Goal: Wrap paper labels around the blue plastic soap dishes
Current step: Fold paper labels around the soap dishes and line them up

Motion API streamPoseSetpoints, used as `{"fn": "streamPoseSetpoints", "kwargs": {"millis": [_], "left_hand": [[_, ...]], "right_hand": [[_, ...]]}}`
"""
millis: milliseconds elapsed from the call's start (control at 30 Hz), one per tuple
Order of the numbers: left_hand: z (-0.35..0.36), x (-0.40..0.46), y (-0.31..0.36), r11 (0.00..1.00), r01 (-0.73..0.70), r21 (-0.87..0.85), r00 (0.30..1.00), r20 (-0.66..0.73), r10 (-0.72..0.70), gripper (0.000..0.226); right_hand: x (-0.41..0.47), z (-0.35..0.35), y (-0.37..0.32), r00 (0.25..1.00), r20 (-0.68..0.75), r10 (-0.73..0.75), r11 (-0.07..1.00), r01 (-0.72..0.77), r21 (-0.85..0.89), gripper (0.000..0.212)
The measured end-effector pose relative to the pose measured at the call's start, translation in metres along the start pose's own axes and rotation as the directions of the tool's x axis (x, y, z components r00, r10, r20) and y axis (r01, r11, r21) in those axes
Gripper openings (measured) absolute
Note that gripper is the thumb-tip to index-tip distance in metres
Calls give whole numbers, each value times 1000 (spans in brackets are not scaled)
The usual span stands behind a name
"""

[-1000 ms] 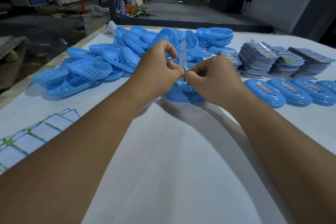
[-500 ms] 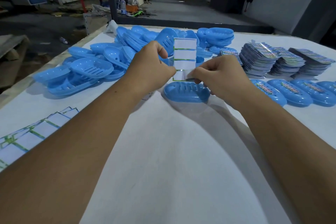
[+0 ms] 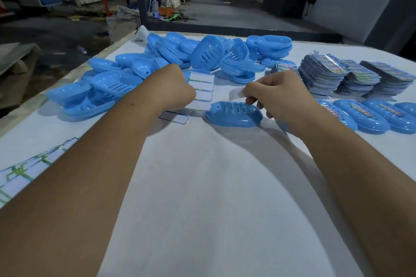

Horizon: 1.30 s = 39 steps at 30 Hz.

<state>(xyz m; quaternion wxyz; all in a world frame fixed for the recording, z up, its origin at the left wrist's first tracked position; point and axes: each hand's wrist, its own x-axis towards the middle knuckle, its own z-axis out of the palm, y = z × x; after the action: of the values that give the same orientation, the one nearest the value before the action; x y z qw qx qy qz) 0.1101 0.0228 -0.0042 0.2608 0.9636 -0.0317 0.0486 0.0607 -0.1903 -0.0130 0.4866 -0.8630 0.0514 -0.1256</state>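
A blue soap dish [image 3: 234, 114] lies flat on the white table [image 3: 202, 186] between my hands. My left hand [image 3: 173, 87] pinches a white paper label [image 3: 201, 90] with green lines, held up just left of the dish. My right hand [image 3: 279, 94] hovers over the dish's right end and pinches a small white strip [image 3: 236, 93] between thumb and fingers. A second label [image 3: 174, 117] lies flat on the table under my left hand.
A heap of unlabelled blue dishes [image 3: 175, 63] fills the back left. Stacks of printed labels [image 3: 351, 76] stand at the back right, with a row of labelled dishes [image 3: 369, 114] in front of them. More white labels [image 3: 29, 168] lie at the left edge.
My hands have moved apart. The left hand carried the label to the left of the dish; the right hand pulled away to the right with a small strip. The dish now lies uncovered.
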Motion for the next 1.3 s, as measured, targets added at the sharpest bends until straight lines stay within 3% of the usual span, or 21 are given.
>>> {"fn": "streamPoseSetpoints", "kwargs": {"millis": [167, 333, 500, 633, 700, 800, 867, 933, 1067, 1300], "left_hand": [[-13, -2, -10, 983, 36, 177, 988, 140, -62, 4], [-22, -4, -17, 936, 29, 352, 944, 299, -141, 11], [-26, -6, -19, 914, 77, 398, 963, 207, -171, 13], [-25, -9, -15, 875, 66, 480, 991, 69, -113, 20], [-23, -10, -8, 910, 42, 413, 998, 21, -55, 19], [-14, -15, 11, 996, -79, -29, 996, -36, 77, 15], [-7, -23, 26, 944, -151, -294, 988, -39, 146, 12], [1, -29, 34, 885, -161, -436, 985, -13, 172, 11], [13, -30, 38, 827, -136, -546, 988, -7, 157, 12], [16, -29, 37, 821, -112, -560, 990, 13, 144, 13]], "right_hand": [[0, 1, 0, 1000, -11, 11, 1000, -11, 28, 21], [-1, 2, -1, 1000, -3, 1, 1000, -1, 4, 20], [-1, 2, -1, 1000, -4, -9, 1000, 9, 3, 21], [-1, 3, 0, 999, -26, -31, 1000, 31, 4, 21], [-1, 5, -1, 997, -47, -56, 998, 57, 14, 20], [-3, 6, -1, 990, -90, -110, 994, 109, -10, 21], [-4, 7, -1, 981, -119, -155, 987, 149, -53, 22], [-6, 7, -3, 972, -136, -189, 981, 181, -73, 23], [-9, 7, -5, 968, -123, -219, 976, 215, -45, 22], [-7, 8, -5, 965, -145, -221, 975, 214, -60, 20]]}}
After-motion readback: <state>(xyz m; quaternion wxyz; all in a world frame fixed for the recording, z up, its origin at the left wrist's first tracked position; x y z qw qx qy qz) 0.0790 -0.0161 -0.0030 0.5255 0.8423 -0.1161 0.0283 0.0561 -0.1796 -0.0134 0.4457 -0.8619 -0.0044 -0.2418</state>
